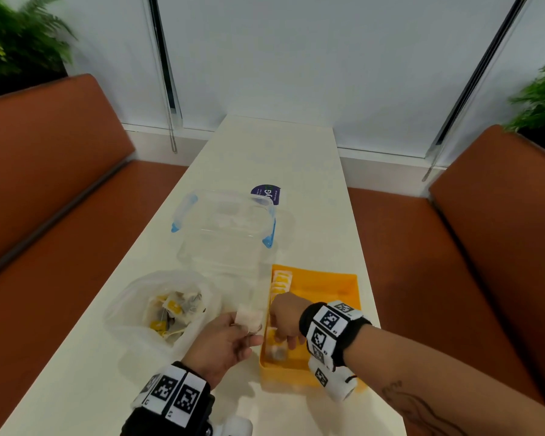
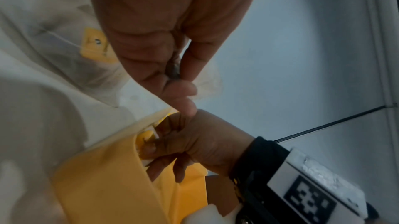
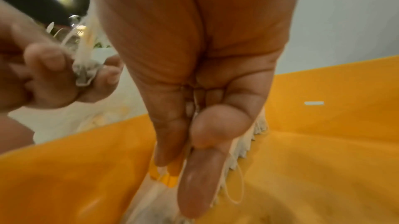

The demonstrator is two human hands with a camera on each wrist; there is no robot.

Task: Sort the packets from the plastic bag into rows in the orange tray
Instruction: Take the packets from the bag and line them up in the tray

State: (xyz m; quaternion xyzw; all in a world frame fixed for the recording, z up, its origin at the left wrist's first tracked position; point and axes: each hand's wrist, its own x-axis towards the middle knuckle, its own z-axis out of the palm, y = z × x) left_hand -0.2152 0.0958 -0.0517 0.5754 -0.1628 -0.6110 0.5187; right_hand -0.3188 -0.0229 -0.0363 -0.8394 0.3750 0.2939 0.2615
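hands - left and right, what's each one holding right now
Left hand: pinching one tea bag packet beside the orange tray.
Right hand: pinching a packet's yellow tag down inside the tray.

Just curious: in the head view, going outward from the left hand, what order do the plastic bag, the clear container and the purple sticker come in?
1. Plastic bag, just left of the left hand.
2. Clear container, farther up the table.
3. Purple sticker, beyond the container.
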